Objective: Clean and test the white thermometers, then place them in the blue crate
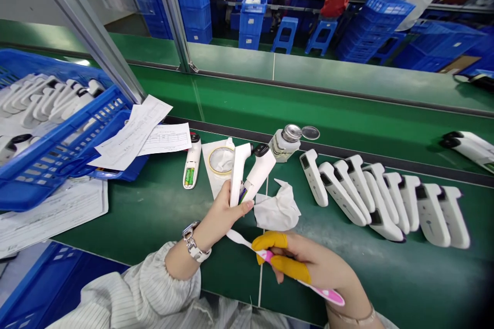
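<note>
Two white infrared thermometers are held side by side in my left hand (219,216), fanned slightly apart. The left thermometer (240,167) stands nearly upright; the right thermometer (259,170) tilts to the right, with a battery showing in its open compartment near my thumb. My right hand (304,259), with yellow finger cots on the thumb and a finger, grips a pink and white toothbrush (326,294). The brush's white end points toward my left wrist. Beyond my hands lie a crumpled white cloth (278,208) and a roll of tape (221,159) on paper.
Several white thermometers (386,195) lie in a row at right. Another thermometer (192,162) shows green batteries. A metal-topped bottle (284,144) stands open near the ledge. At left are a blue basket (81,136) of thermometers, paper sheets (135,131) and a metal post (88,25).
</note>
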The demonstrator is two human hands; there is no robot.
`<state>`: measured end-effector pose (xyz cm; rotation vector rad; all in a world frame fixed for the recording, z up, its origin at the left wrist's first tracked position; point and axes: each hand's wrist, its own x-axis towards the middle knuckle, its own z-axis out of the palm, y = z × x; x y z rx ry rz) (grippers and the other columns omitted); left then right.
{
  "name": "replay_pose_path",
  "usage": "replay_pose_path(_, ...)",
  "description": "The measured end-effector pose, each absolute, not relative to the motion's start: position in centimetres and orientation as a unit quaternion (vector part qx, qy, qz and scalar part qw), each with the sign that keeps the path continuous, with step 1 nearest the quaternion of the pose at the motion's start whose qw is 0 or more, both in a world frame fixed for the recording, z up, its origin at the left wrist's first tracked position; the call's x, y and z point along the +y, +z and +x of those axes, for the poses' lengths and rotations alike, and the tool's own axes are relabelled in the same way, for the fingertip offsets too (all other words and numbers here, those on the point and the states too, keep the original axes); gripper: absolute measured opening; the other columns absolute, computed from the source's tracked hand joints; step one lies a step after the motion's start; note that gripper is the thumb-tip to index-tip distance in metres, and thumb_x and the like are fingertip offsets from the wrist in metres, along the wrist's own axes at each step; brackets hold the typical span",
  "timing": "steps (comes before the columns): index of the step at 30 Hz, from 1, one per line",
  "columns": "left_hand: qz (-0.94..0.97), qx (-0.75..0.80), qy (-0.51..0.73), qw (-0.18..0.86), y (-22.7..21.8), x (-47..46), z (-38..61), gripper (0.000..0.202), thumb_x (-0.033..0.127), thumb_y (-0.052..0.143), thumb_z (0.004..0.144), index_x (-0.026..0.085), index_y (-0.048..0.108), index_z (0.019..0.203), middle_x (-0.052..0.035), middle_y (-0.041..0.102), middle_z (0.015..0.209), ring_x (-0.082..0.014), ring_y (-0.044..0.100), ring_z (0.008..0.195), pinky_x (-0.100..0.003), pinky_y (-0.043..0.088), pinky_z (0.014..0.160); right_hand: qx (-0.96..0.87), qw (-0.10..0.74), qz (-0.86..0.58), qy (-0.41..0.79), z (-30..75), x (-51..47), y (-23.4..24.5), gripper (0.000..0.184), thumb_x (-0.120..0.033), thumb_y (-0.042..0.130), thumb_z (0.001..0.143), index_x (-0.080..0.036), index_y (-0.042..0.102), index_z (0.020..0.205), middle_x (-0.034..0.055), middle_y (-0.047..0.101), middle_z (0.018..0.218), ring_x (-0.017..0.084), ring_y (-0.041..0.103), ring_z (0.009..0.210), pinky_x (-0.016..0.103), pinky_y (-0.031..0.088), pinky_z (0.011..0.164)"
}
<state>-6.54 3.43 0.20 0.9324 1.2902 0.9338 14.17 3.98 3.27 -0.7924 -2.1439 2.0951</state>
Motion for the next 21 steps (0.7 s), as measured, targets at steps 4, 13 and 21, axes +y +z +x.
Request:
replay_pose_path(4,0.433,0.548,0.405,0.590,-0.1,3.4,-6.3,0.050,0.039,0.065,0.073,0.020,0.041,0.114,-0.0003,0.051,0.088,-0.0146,0.050,0.076,-0.029,0.044,0.069,-0.659,0.128,-0.242,0.701,14.7,3.8,2.6,0.030,-0.026,0.047,0.090,-0.021,0.053,0.119,0.0040,0.062,0.085,0.011,0.058,0.065,0.026,0.051,0.063)
replay_pose_path(13,0.494,0.502,0.375,0.603,0.0,3.1,-5.9,0.056,0.034,0.062,0.077,0.022,0.035,0.124,-0.0067,0.050,0.119,-0.0220,0.047,0.110,-0.035,0.038,0.094,-0.731,0.239,-0.404,0.495,14.2,4.6,1.6,0.032,-0.025,0.049,0.089,-0.024,0.056,0.120,0.0035,0.064,0.083,0.014,0.057,0.065,0.027,0.050,0.062)
replay_pose_path(21,0.493,0.511,0.366,0.602,-0.4,3.3,-5.9,0.056,0.037,0.063,0.076,0.020,0.037,0.122,-0.0080,0.051,0.117,-0.0234,0.047,0.109,-0.036,0.040,0.092,-0.753,0.215,-0.387,0.486,14.4,4.7,1.5,0.028,-0.026,0.048,0.090,-0.024,0.061,0.115,0.0030,0.063,0.078,0.013,0.055,0.062,0.025,0.048,0.057)
